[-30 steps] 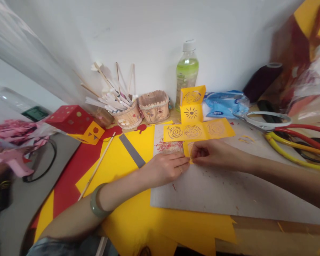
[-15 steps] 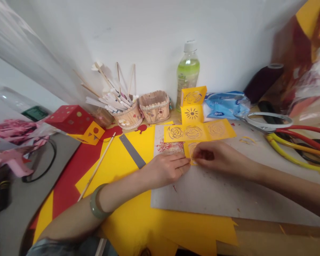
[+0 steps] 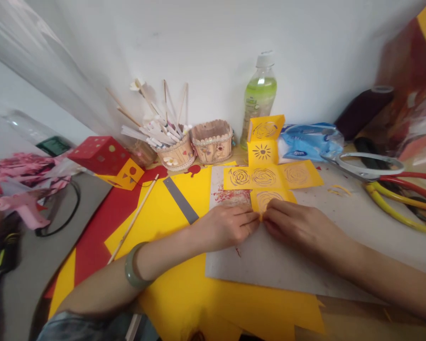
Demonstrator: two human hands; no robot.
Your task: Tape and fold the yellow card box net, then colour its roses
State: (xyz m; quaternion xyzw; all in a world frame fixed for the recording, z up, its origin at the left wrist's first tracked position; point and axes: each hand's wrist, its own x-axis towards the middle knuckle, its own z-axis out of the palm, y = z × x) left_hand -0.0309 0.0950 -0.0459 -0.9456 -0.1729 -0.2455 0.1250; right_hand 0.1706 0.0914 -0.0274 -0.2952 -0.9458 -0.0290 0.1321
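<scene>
A yellow paper cut-out (image 3: 264, 177) in a cross shape, with swirl and sun patterns cut through it, lies on a grey board (image 3: 319, 246). Its far flap stands folded up. My left hand (image 3: 230, 227), a green bangle on its wrist, has its fingers closed at the near flap's left corner. At that flap's near edge, my right hand (image 3: 287, 220) pinches the paper, fingertips almost touching the left ones. The hands partly cover the flap's near edge.
Large scissors (image 3: 371, 166) and coloured-handled tools (image 3: 401, 208) lie at right. Behind stand a green drink bottle (image 3: 261, 94), a blue wipes pack (image 3: 307, 142) and wooden baskets (image 3: 213, 142). Leftward are a red-yellow paper box (image 3: 106, 161), grey strip (image 3: 180, 199) and pink glue gun (image 3: 23, 208).
My right hand has moved from the top of the near flap down to its near edge, beside the left fingertips. The whole view has shifted slightly.
</scene>
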